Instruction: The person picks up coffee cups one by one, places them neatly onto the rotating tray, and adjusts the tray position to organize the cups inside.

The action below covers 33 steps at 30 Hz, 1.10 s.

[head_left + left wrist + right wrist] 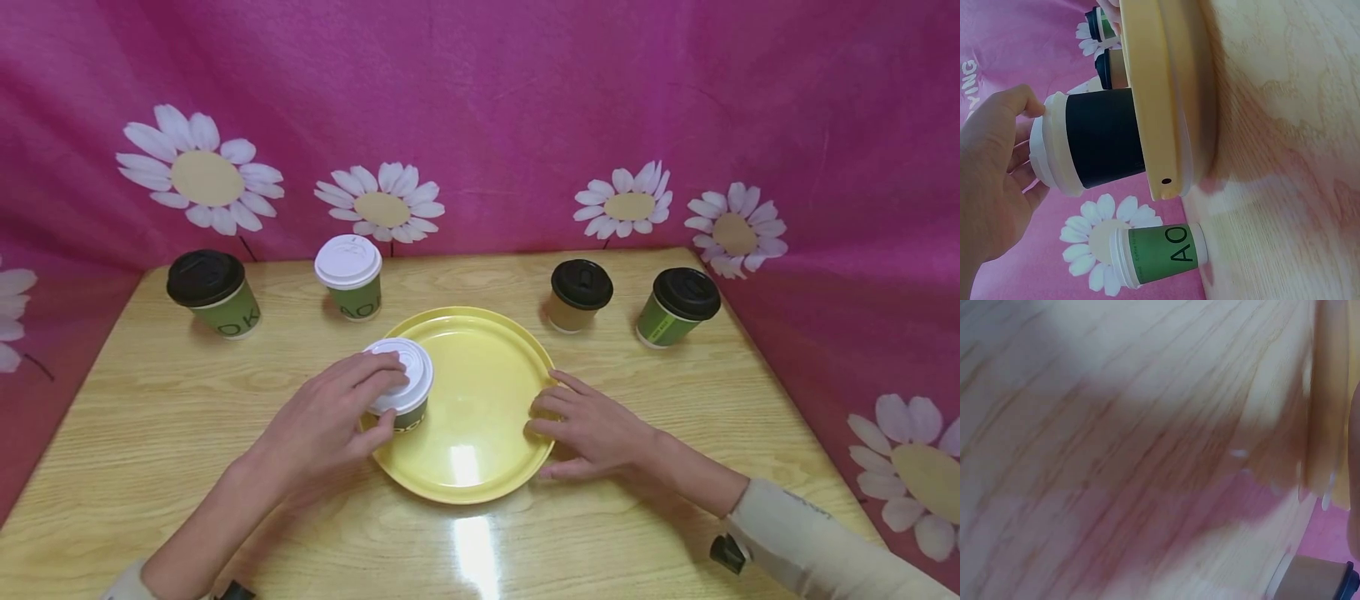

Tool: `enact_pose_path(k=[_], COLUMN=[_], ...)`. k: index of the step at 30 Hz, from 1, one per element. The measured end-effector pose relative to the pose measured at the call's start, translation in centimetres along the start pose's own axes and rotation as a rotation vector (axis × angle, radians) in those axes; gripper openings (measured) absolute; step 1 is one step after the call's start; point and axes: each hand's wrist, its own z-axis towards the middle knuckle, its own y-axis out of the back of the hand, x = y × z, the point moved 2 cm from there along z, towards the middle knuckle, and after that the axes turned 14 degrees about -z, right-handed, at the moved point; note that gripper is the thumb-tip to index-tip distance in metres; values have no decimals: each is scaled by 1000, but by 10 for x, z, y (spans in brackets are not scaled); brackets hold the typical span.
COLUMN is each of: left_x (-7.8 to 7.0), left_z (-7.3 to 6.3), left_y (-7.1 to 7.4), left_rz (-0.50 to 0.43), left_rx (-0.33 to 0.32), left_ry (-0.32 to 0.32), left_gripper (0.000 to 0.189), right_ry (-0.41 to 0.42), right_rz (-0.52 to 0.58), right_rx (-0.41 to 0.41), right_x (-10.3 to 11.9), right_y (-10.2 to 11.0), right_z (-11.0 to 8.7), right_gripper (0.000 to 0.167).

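Pink cloth (510, 100) printed with big white daisies walls in a pale wooden table (187, 417), and we've got both hands at work around the round yellow tray (480, 392)! Left forearm angles up from the lower left, the left hand (330, 412) arched over the dark-sleeved cup (1104, 137), fingers across the white lid, thumb hooked to its near side: that's a firm grasp. And the cup? Right at the tray's left side, its base tucked behind the rim in the left wrist view.

Over to the right hand (588, 425), reaching in palm down from the lower right, fingers curled over the tray's right rim, thumb low on the outside, holding the edge.

Along the back, left to right: a black-lidded "OK" cup (228, 310), a white-lidded green cup (356, 298), a small brown cup (570, 315) and a black-lidded green cup (663, 325), all upright on the wood, well apart from the fingers.
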Motion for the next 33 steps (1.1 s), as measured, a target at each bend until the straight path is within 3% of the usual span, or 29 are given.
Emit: enact_pose_path(k=[13,16,19,23,29,33], left_x=[-2,-3,-1,8,29,43], left_z=[2,1,-3,-13,-30,-39], left_y=[-1,1,6,16,27,32], left_rz=[-9,-12,-21,-43,-114,-174], left_rx=[3,-20,-105,-263,-463,-546], left_ry=[11,29,46,125,317,439], left_gripper=[33,36,39,42,44,44], right_ry=[-11,-14,-23,-37,-55,-78], right_rz=[34,38,47,54,56,60], right_rx=[-2,-11,-8,2,4,10], right_x=[1,2,2,4,8,11], right_y=[-3,-4,-3,-2,0,0], right_z=[-1,-1,-2,-1,0,0], right_gripper=[50,50,51,52,51,49])
